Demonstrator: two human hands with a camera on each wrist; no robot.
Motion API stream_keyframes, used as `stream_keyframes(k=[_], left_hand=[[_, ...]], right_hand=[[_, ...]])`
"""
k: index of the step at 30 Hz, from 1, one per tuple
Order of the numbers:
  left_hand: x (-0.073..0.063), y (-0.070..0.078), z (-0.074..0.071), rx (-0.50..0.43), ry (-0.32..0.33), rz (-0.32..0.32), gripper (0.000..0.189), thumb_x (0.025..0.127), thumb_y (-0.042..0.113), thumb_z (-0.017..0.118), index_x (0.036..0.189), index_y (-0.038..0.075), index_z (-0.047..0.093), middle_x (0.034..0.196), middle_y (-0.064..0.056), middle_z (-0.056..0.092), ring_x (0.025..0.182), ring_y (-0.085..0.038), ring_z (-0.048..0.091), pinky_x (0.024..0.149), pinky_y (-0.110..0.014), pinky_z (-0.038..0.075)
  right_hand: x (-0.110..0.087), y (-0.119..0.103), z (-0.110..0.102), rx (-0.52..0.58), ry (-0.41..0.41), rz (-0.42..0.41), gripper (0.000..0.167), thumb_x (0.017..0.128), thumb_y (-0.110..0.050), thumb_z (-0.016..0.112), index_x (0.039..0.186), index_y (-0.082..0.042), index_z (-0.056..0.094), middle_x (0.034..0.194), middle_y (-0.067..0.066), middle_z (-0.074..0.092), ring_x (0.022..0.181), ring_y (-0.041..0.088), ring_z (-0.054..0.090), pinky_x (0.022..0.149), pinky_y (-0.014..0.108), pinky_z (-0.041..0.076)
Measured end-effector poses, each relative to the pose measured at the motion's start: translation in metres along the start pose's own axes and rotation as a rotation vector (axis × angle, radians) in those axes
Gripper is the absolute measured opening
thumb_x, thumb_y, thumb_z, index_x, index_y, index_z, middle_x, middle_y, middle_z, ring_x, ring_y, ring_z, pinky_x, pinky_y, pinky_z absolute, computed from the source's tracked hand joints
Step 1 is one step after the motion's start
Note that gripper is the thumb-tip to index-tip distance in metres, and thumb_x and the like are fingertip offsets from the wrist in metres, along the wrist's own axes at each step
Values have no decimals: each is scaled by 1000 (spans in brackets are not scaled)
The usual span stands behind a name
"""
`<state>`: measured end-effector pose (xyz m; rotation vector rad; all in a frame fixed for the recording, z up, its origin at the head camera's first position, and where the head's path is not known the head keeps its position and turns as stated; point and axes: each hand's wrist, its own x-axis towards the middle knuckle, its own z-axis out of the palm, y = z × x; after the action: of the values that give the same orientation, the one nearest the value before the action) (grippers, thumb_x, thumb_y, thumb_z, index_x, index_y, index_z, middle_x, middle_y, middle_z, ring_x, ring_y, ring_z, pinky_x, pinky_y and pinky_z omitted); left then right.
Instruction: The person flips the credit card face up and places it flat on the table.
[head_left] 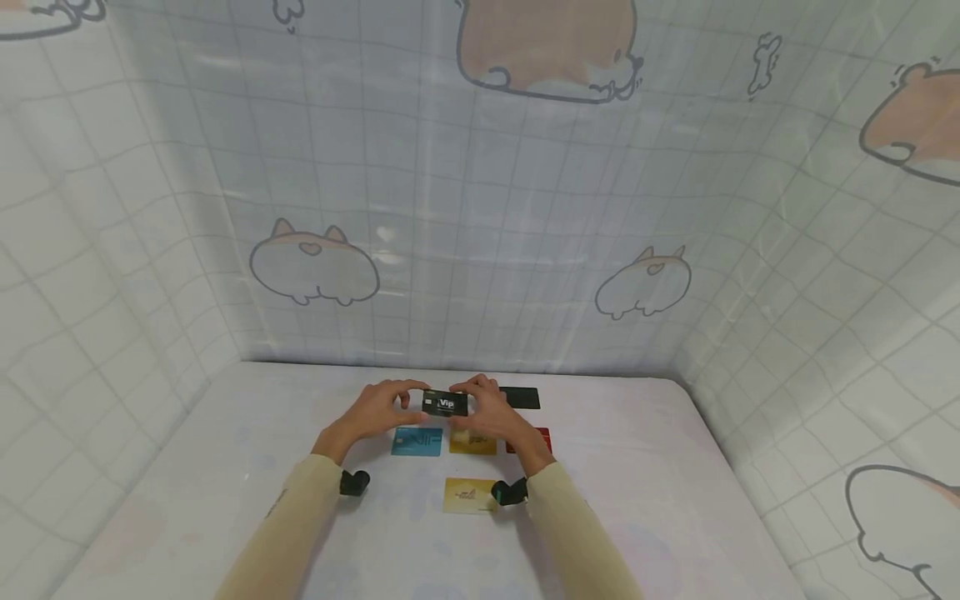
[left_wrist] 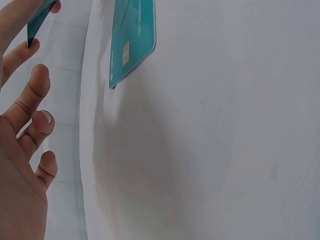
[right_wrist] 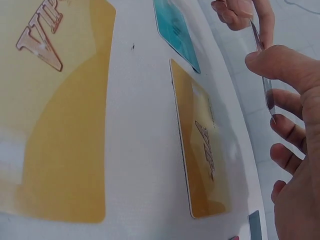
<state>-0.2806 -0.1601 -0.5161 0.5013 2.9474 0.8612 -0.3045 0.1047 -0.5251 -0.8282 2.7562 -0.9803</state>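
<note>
Both hands hold a black card [head_left: 446, 403] marked "Vip", raised above the table, its face toward the head camera. My left hand [head_left: 380, 410] pinches its left end between thumb and index finger. At the opposite end my right hand [head_left: 489, 408] pinches it the same way. In the right wrist view the card [right_wrist: 262, 75] shows nearly edge-on between the fingers of both hands. A blue-green card [head_left: 417, 442] lies below the left hand. Under the right hand is a gold card [head_left: 473, 442], partly covered; a red card [head_left: 544, 437] is mostly hidden by the right wrist.
A dark card [head_left: 522, 397] lies right of the right hand. Nearer the front, another gold card [head_left: 468, 495] rests on the white table [head_left: 405, 550], beside the right wrist's black camera [head_left: 512, 492]. A white curtain [head_left: 480, 317] with cartoon prints hangs behind the table.
</note>
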Motion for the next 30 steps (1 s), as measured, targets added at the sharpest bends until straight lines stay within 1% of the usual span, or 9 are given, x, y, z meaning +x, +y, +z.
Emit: stream_keyframes(k=[5, 9, 14, 17, 19, 22, 24, 26, 30], left_hand=[[-3, -6, -2, -9, 9, -1, 61, 84, 58, 75, 138, 37, 58, 88, 5, 56, 73, -16, 49, 61, -33, 38], [-6, -8, -4, -11, 11, 6, 62, 85, 59, 73, 139, 34, 58, 88, 5, 56, 71, -16, 48, 60, -33, 38], [-9, -9, -4, 5, 18, 19, 59, 87, 52, 74, 139, 29, 58, 87, 5, 57, 67, -15, 46, 60, -33, 36], [-10, -9, -4, 18, 24, 25, 57, 88, 49, 75, 138, 25, 60, 86, 5, 57, 64, -15, 45, 61, -33, 36], [-10, -10, -3, 44, 29, 42, 57, 88, 48, 75, 137, 22, 61, 85, 6, 56, 64, -14, 44, 61, -33, 35], [-9, -12, -2, 93, 39, 65, 58, 89, 48, 74, 137, 18, 62, 83, 8, 56, 67, -13, 43, 65, -34, 34], [-8, -13, -1, 117, 42, 66, 58, 89, 48, 74, 137, 17, 62, 82, 9, 55, 70, -12, 44, 69, -35, 34], [-8, -12, -1, 127, 41, 49, 59, 88, 48, 75, 137, 16, 63, 80, 9, 55, 72, -13, 45, 72, -37, 33], [-9, -10, 0, 139, 29, 18, 59, 88, 45, 76, 136, 14, 63, 77, 9, 56, 71, -13, 47, 72, -39, 32]], right_hand=[[-1, 0, 1, -10, 8, 17, 55, 87, -46, 72, 138, -28, 60, 127, -2, 50, 117, 19, 42, 99, 50, 36], [-2, -1, 2, -13, 10, 11, 55, 88, -46, 71, 138, -28, 60, 128, -2, 51, 120, 20, 42, 104, 53, 33], [-2, -2, 3, -22, 25, 10, 54, 88, -47, 71, 137, -25, 60, 127, -3, 53, 121, 21, 42, 106, 56, 30], [-1, -2, 4, -32, 34, 18, 54, 88, -49, 72, 135, -25, 61, 125, -4, 54, 120, 20, 42, 106, 56, 31], [0, -2, 6, -35, 40, 22, 54, 88, -50, 72, 135, -25, 62, 125, -4, 54, 120, 20, 42, 106, 57, 31], [2, -2, 9, -61, 48, 33, 54, 87, -50, 73, 134, -25, 63, 125, -5, 55, 119, 19, 43, 105, 56, 33], [4, -1, 13, -91, 54, 44, 54, 87, -51, 73, 134, -25, 63, 126, -5, 55, 118, 18, 43, 104, 54, 34], [6, -2, 16, -119, 59, 55, 53, 88, -50, 73, 134, -25, 63, 126, -5, 55, 118, 17, 43, 102, 51, 35], [8, -7, 22, -143, 66, 63, 53, 88, -47, 74, 133, -23, 64, 126, -3, 55, 118, 19, 44, 97, 49, 35]])
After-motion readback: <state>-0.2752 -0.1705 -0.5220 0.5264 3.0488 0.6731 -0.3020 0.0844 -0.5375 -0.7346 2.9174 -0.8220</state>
